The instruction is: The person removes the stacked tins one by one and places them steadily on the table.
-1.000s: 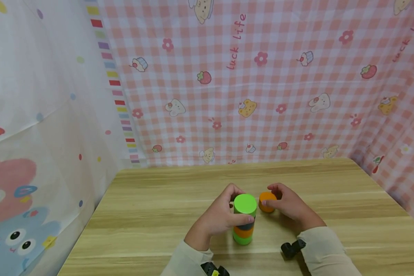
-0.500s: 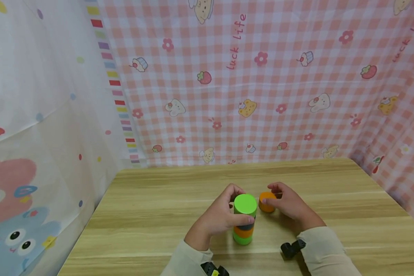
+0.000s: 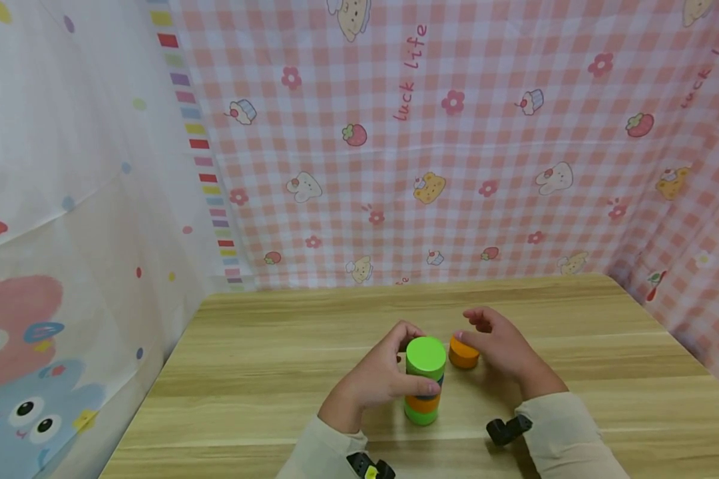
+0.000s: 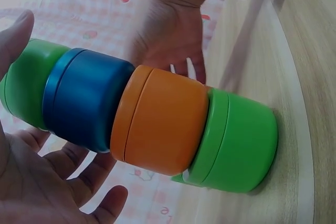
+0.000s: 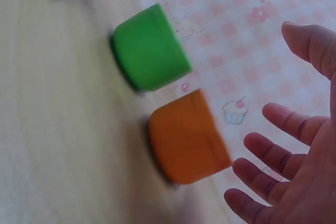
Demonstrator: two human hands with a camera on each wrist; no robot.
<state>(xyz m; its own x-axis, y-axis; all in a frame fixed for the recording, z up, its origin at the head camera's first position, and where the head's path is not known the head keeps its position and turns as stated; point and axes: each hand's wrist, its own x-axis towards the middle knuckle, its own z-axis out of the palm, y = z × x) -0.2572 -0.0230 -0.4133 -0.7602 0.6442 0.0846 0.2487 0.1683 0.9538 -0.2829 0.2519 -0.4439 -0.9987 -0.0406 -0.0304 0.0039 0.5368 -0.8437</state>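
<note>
Left hand (image 3: pixel 380 377) encircles the stack (image 4: pixel 140 115); keep it upright. Right hand (image 3: pixel 506 347) is unclenched beside the orange container (image 3: pixel 464 356), contact unclear.

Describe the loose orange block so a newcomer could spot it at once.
On the wooden table, find the stack gripped by the left hand. Just right of it in the head view, by the right hand, stands a short orange block. Unlike the orange one within the stack, it stands directly on the table with no block on top.
</note>
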